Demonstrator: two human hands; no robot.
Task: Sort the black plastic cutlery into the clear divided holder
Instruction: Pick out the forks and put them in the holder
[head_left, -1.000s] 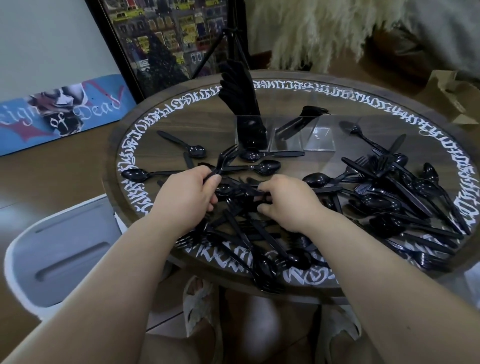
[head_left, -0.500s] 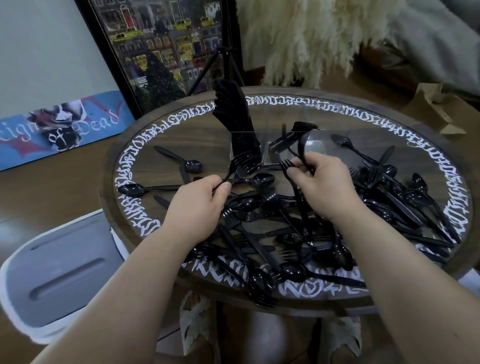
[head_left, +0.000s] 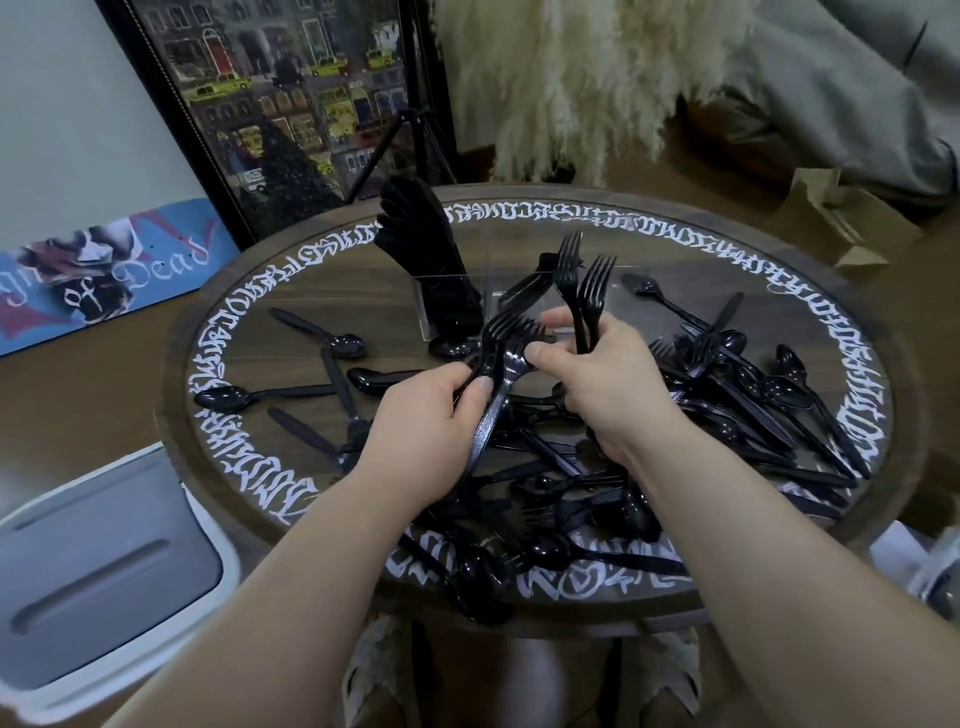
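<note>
My right hand (head_left: 605, 384) grips two black forks (head_left: 582, 291) upright, tines up, and its thumb and fingers also touch the heads of the forks held on the left. My left hand (head_left: 423, 421) grips two more black forks (head_left: 501, 353) by their handles, tines pointing toward the holder. The clear divided holder (head_left: 498, 299) stands behind both hands; its left compartment is packed with a fan of black knives (head_left: 415, 244), and a few pieces lean in the middle one. Loose black cutlery (head_left: 727, 405) lies heaped across the round table (head_left: 249, 332).
Single spoons (head_left: 332, 338) and knives lie scattered on the table's left half. A white and grey bin lid (head_left: 98, 577) sits low left, a framed picture (head_left: 291, 104) and tripod stand behind the table, and an open cardboard box (head_left: 841, 218) is at the right.
Both hands have lifted off the pile. The right hand raised its forks upright and moved toward the left hand, which now holds forks up close to it.
</note>
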